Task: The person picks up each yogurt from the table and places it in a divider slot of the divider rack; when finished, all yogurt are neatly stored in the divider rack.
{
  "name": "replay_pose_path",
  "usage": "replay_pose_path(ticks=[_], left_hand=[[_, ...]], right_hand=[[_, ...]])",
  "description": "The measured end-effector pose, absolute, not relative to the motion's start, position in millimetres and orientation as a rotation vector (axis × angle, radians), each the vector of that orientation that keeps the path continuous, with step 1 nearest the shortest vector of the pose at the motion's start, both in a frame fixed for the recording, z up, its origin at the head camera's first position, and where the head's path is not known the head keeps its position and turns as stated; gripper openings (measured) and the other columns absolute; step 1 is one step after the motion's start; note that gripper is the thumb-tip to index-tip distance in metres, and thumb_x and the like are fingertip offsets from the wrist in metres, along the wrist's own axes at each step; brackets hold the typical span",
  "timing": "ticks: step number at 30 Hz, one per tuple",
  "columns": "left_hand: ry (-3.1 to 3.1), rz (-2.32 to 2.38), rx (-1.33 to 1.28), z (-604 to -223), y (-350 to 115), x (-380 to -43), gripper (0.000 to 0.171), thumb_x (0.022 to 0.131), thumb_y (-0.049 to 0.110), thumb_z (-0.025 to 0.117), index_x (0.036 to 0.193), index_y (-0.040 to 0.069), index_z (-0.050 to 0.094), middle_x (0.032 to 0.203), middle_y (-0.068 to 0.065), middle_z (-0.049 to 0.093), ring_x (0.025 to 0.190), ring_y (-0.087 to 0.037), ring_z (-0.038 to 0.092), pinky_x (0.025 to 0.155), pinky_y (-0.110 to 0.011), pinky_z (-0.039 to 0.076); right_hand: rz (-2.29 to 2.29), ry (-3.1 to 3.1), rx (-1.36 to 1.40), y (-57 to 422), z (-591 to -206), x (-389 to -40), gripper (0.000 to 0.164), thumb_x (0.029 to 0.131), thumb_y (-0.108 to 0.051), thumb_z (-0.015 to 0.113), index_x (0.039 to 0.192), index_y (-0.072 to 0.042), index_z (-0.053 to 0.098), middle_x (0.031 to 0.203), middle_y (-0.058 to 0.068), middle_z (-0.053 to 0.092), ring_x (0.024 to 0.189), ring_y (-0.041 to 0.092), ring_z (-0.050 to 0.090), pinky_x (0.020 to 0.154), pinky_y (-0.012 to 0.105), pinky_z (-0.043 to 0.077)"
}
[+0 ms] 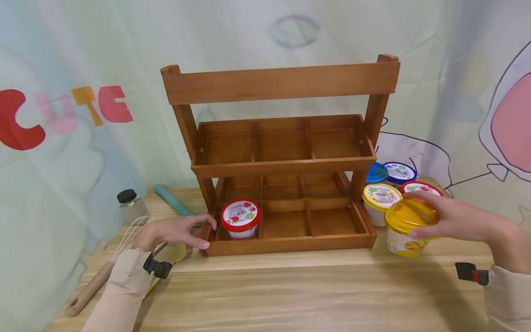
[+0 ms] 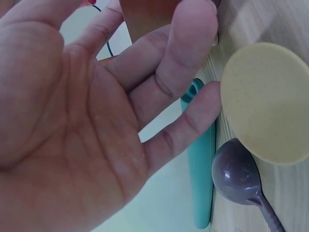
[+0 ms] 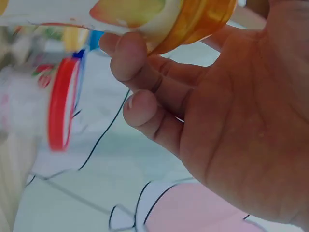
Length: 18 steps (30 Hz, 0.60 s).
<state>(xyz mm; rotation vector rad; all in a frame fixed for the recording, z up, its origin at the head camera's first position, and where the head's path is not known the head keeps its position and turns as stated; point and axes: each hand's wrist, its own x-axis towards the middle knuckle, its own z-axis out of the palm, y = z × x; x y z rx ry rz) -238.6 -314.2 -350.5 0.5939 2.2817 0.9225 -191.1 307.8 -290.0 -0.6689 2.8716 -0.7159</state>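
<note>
My right hand [image 1: 464, 220] grips a yellow tub [image 1: 408, 226] with a domed translucent lid, fingers and thumb around the lid. In the right wrist view, the tub's printed side [image 3: 130, 12] crosses the top. My left hand [image 1: 176, 232] is at the lower left corner of a wooden two-tier rack [image 1: 286, 246], its fingers loosely bent and palm bare in the left wrist view. A red-lidded tub [image 1: 240, 216] stands in the rack's front left compartment, just right of that hand.
Right of the rack stand a yellow-lidded tub [image 1: 380, 203], a red-lidded tub [image 1: 422, 188], a blue-lidded tub [image 1: 400, 172] and a blue domed lid [image 1: 376, 172]. On the left are a whisk [image 1: 93, 286], a teal rolled-looking stick [image 1: 173, 199], a black-capped jar [image 1: 132, 205] and a dark ladle [image 2: 236, 171].
</note>
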Motion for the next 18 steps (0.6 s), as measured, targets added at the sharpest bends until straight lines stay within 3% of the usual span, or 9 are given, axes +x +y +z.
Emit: replay_pose_path(ticks=[5,11,18], left_hand=[[2.272,0.93,0.605,-350.4,-313.7,-237.4,0.056,0.093,0.029,0.073,0.133,0.005,0.043,0.107,-0.011,0.062,0.067,-0.028,0.064,0.068,-0.04,0.056],[2.279,0.92,0.596,-349.8,-312.9,-236.7,0.054,0.094,0.027,0.073,0.134,0.005,0.043,0.096,-0.011,0.063,0.067,-0.028,0.064,0.068,-0.04,0.056],[2.303,0.901,0.583,-350.4,-313.7,-236.5,0.054,0.093,0.028,0.074,0.133,0.006,0.044,0.094,-0.011,0.063,0.066,-0.029,0.064,0.068,-0.039,0.056]], right_hand=[[-0.71,2.937,-0.758,288.0,-280.7,-187.6,0.074,0.081,-0.033,0.084,0.141,-0.009,0.047,0.127,0.012,0.052,0.102,0.021,0.052,0.079,0.027,0.05],[-0.802,2.884,-0.833,263.6,-273.2,-190.6,0.071,0.082,-0.034,0.084,0.139,-0.01,0.049,0.104,0.0,0.062,0.086,0.012,0.058,0.072,0.026,0.052],[-0.924,2.766,-0.752,230.0,-263.4,-194.4,0.076,0.084,-0.04,0.081,0.144,-0.016,0.041,0.12,0.011,0.059,0.096,0.02,0.062,0.078,0.031,0.055]])
